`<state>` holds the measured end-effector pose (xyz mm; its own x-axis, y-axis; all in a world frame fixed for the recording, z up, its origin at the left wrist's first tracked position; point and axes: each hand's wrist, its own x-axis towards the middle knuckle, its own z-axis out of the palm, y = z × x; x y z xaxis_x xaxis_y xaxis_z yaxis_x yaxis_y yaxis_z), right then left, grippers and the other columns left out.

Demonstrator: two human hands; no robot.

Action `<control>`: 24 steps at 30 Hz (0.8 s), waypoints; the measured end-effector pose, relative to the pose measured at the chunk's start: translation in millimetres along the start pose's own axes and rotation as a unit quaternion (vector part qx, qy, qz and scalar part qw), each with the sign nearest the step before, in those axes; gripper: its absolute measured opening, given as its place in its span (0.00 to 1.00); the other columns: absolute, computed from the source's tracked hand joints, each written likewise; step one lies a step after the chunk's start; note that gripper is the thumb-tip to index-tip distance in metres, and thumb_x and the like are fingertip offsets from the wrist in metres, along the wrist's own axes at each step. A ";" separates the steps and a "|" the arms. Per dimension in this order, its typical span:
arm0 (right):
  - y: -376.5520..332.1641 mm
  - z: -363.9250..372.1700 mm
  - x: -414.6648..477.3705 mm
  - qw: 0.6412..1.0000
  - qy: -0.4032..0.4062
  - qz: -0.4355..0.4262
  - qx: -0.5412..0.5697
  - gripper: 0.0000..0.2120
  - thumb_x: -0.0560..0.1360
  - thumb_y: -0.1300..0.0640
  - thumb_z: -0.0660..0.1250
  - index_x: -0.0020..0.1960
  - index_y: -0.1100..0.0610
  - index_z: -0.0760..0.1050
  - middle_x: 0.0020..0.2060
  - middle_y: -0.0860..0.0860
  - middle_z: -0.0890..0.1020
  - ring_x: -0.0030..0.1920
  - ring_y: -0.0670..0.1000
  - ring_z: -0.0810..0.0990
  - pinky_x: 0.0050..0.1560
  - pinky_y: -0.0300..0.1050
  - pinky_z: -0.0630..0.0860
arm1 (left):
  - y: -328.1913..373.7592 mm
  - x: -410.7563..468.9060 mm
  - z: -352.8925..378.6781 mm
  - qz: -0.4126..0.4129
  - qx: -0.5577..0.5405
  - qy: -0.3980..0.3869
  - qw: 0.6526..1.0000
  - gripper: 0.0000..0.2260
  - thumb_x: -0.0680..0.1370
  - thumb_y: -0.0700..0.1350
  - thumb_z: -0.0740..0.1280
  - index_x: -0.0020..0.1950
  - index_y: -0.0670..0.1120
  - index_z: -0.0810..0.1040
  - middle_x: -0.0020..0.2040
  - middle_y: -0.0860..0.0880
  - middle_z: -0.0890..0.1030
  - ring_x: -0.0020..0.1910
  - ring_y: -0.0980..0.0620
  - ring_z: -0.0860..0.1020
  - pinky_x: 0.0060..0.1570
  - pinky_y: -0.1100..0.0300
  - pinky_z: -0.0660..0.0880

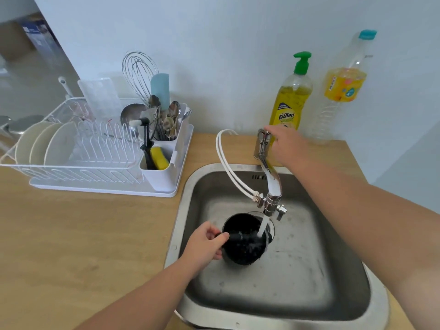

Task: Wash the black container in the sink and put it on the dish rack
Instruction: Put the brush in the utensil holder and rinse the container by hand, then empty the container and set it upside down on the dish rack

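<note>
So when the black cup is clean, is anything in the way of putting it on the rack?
Nothing visible blocks the way. The black container is in the left hand under the tap; bare counter lies between the sink and the dish rack, whose middle slots look free.
</note>
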<state>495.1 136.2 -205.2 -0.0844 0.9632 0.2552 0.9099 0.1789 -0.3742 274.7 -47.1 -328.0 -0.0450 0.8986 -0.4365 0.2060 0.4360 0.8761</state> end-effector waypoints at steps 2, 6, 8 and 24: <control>1.8 7.0 -5.3 1.000 0.025 -0.003 0.013 0.26 0.70 0.69 0.54 0.63 0.52 0.76 0.59 0.57 0.80 0.56 0.62 0.77 0.49 0.51 0.75 | 0.1 -2.6 -1.3 -0.007 -0.002 0.004 1.000 0.09 0.74 0.45 0.71 0.44 0.42 0.73 0.38 0.43 0.79 0.28 0.53 0.77 0.33 0.59 0.79; 11.0 18.3 -19.8 0.999 0.003 -0.037 0.009 0.28 0.70 0.71 0.56 0.67 0.55 0.75 0.66 0.51 0.77 0.62 0.58 0.76 0.56 0.55 0.76 | 1.4 -7.5 -1.2 -0.021 -0.009 -0.001 1.000 0.08 0.76 0.43 0.69 0.44 0.41 0.72 0.37 0.43 0.79 0.30 0.51 0.77 0.35 0.57 0.80; 15.4 21.2 -22.9 0.999 -0.006 -0.045 -0.005 0.30 0.70 0.72 0.56 0.69 0.54 0.72 0.68 0.48 0.75 0.64 0.57 0.74 0.57 0.55 0.76 | 4.1 -9.8 0.4 -0.020 -0.008 -0.005 1.000 0.08 0.76 0.43 0.69 0.45 0.39 0.73 0.37 0.42 0.79 0.30 0.51 0.77 0.35 0.57 0.81; 23.9 59.9 -199.7 0.798 -0.292 0.383 0.361 0.17 0.75 0.41 0.61 0.52 0.52 0.78 0.42 0.52 0.81 0.31 0.49 0.77 0.28 0.37 0.67 | 3.5 -15.6 -17.6 0.039 0.101 0.028 0.994 0.08 0.74 0.44 0.70 0.46 0.44 0.73 0.35 0.46 0.76 0.31 0.49 0.77 0.42 0.47 0.80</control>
<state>509.4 -39.8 -318.6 0.0169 0.7372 -0.6755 0.3313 -0.6416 -0.6918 258.9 -58.7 -314.5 -0.0751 0.9330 -0.3520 0.4024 0.3513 0.8454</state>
